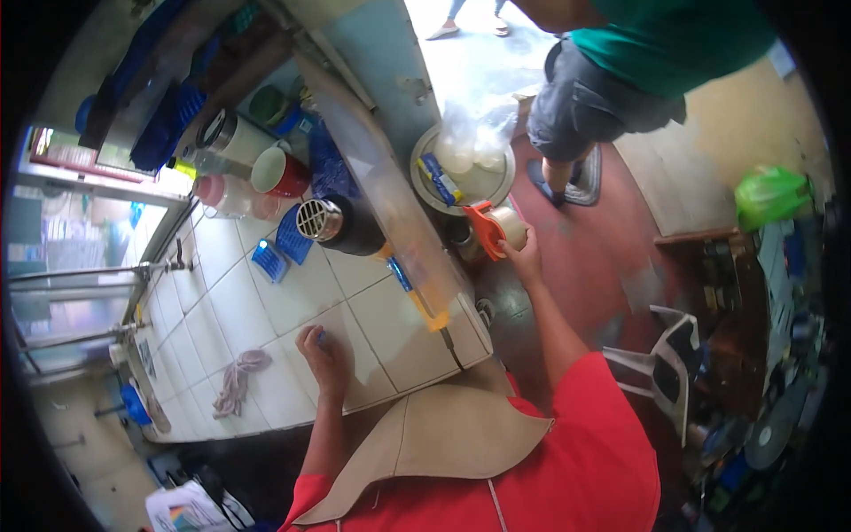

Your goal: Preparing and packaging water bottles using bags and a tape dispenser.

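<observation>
My right hand (523, 252) is raised off the table's right side, its fingers closed around an orange tape dispenser (484, 230) with a wide roll of tape (508, 228). Over the white tiled tabletop (306, 293), my left hand (324, 362) has its fingers curled in. A small blue bit shows at its fingertips, too little to name. Beyond the hands, a black cylinder with a metal grille end (350, 223) lies on the tiles. Along the table's right edge runs a long translucent strip (390, 204), with a yellow-orange piece (429, 312) at its near end.
A crumpled cloth (238, 383) and a blue plastic piece (269, 261) lie on the tiles. Farther back stand a red mug (285, 175) and a pink bottle (223, 195). A round tray (424, 152) holds plastic bags. One person (581, 97) stands far right; a white chair (669, 372) is nearer.
</observation>
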A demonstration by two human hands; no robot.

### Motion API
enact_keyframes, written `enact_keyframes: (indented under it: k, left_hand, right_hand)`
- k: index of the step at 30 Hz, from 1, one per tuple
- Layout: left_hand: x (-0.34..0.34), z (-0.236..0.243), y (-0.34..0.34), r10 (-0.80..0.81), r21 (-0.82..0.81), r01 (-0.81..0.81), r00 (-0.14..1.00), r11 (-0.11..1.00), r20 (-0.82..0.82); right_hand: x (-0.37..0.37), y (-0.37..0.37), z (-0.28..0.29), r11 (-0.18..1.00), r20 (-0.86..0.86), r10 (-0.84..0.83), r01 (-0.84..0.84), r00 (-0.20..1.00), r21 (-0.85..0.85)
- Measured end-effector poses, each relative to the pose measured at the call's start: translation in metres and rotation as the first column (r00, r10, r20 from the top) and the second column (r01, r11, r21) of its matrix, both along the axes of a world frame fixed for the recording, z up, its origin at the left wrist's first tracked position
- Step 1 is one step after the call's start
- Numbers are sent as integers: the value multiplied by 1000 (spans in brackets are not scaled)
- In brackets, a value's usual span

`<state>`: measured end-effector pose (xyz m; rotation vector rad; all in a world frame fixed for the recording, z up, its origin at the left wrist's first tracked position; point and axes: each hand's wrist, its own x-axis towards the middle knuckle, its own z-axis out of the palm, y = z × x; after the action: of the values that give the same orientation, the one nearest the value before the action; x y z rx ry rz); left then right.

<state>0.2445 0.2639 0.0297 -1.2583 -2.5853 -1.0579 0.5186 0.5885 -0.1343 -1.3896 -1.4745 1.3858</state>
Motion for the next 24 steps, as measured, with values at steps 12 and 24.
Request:
enact_keyframes:
  k: [12, 24]
  left_hand:
    - [0, 11, 10, -98, -183, 66, 981, 981, -170]
    - [0, 11, 11, -37, -239, 4, 990, 971, -136]
  right_hand:
    - [-46, 71, -13, 935, 91, 326, -335, 941, 113]
    - [-66, 172, -82, 843, -164, 501, -522, 850, -128]
